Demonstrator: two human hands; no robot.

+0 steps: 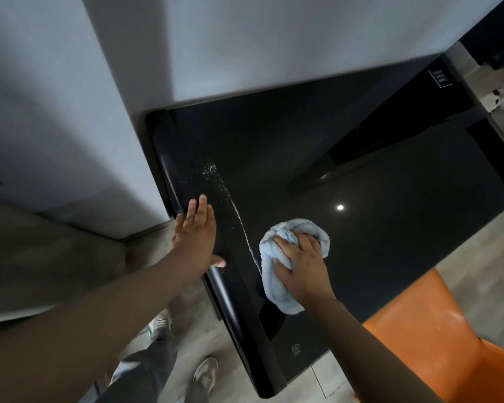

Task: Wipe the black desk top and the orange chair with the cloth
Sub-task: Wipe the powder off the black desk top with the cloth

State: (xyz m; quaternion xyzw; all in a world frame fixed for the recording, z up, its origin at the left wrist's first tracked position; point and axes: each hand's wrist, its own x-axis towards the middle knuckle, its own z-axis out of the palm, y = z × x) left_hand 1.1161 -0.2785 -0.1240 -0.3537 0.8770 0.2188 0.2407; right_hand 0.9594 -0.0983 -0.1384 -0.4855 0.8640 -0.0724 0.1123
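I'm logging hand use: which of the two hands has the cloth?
The right hand: it grips the bunched light-blue cloth on the black desk top. The left hand holds nothing, flat at the desk's edge.

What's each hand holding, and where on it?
Right hand grips the bunched blue cloth across its middle, fingers curled into it. Left hand holds nothing, held flat at the desk edge.

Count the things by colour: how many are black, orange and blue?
Black: 1, the glossy black desk top
Orange: 1, the orange plastic chair
Blue: 1, the fluffy light blue cloth, gripped by the right hand
Total: 3
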